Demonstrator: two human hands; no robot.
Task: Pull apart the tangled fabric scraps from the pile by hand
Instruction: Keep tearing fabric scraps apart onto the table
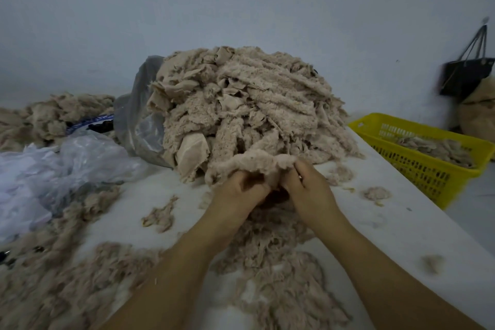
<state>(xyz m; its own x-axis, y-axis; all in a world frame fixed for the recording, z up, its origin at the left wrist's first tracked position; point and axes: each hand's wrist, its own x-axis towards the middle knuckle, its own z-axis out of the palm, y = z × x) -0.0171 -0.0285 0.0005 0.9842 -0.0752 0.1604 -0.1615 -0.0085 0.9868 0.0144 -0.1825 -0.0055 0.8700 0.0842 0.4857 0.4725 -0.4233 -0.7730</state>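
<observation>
We're at the near foot of the pile [254, 99] of beige fleecy scraps. Left hand [238, 190] and right hand [308, 185] sit close together, fingers [297, 171] curled, both pinching one fluffy scrap [251, 163] whose far edge touches the pile. Any print on the blue-and-white strip [91, 120] at left is too blurred to read. The white surface [375, 222] carries loose fluff [267, 262] under our forearms and a small clump [376, 193] to the right. A grey plastic bag [139, 115] hugs the pile's left side, w/ clear plastic [53, 163] nearer us. The yellow basket [428, 169] at the right edge holds a few scraps. The wall [241, 8] behind is pale and marked, w/ a black bag [466, 75] hanging on it at right.
</observation>
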